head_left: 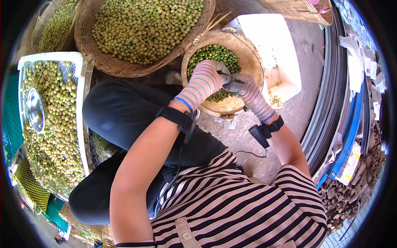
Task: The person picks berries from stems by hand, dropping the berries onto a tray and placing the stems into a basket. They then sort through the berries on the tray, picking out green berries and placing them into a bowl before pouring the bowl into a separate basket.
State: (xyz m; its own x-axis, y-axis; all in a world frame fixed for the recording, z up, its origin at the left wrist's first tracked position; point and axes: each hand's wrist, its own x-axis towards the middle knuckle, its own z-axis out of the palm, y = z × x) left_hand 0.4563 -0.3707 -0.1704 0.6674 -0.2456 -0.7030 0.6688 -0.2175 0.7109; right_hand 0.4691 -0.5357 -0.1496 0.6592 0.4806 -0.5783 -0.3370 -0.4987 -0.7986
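My left hand (205, 79), in a striped glove with grey fingertips, is over a round tub (253, 62). Its fingers are pinched together and meet those of my right hand (247, 91), gloved alike, near the tub's middle. Both hands are closed; anything between the fingertips is too small or hidden to make out. Beneath and behind them, small round green fruits (215, 53) lie in the left part of the tub. Some of these fruits are covered by my hands. A black band with a device and cable sits on each wrist.
Behind the tub's left side stands a wicker basket (84, 41) full of yellow-green fruits. At left, a white crate (84, 120) holds more fruits and a metal bowl (35, 109). A white foam box (285, 49) adjoins the tub. Dark long strips (331, 95) line the right.
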